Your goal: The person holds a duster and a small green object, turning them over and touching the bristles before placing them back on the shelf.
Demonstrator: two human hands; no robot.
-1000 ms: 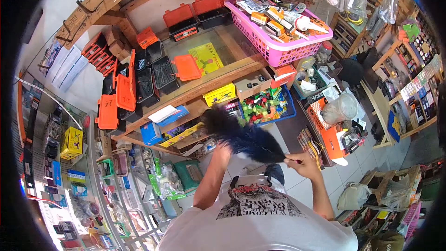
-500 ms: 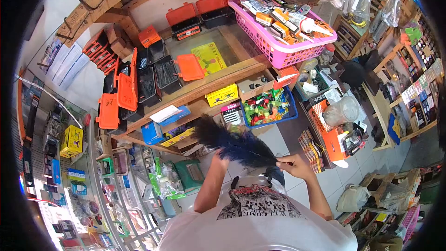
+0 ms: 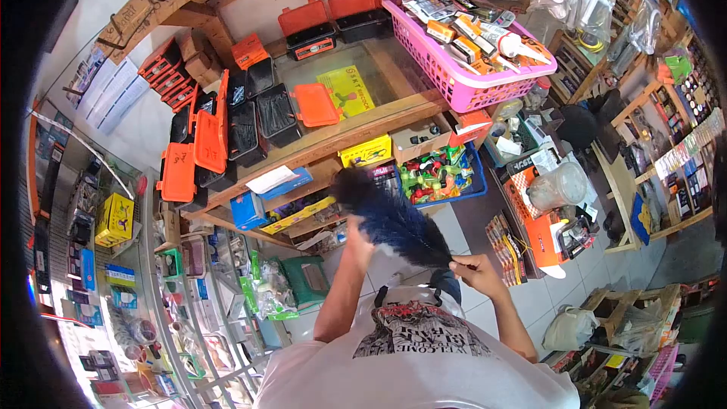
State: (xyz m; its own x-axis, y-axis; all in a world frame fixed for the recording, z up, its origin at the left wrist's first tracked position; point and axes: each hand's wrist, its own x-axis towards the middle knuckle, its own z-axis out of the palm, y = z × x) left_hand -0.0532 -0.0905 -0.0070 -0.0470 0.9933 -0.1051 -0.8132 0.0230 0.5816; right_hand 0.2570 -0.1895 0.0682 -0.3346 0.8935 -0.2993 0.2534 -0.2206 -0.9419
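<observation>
A feather duster (image 3: 401,231) with dark blue-black plumes slants across in front of my chest. My right hand (image 3: 477,271) is closed around its handle end, thumb and fingers pinched together at the base of the feathers. On the other side, my left hand (image 3: 359,236) is up against the plumes, and the feathers cover its fingers. The duster's far tip overlaps the shelf under the wooden counter (image 3: 341,135), near a blue basket (image 3: 478,185) of small colourful items and a yellow box (image 3: 365,151).
A pink basket (image 3: 485,95) heaped with packets and a glue tube stands on the counter. Black bins with orange lids (image 3: 316,104) line its left side. An orange box and a clear plastic jar (image 3: 556,185) stand at right. Glass shelving (image 3: 178,310) runs along the left.
The duster has shifted slightly right, its plumes looking wider and more blurred. My left hand has moved up a little against the feathers. My right hand keeps its grip.
</observation>
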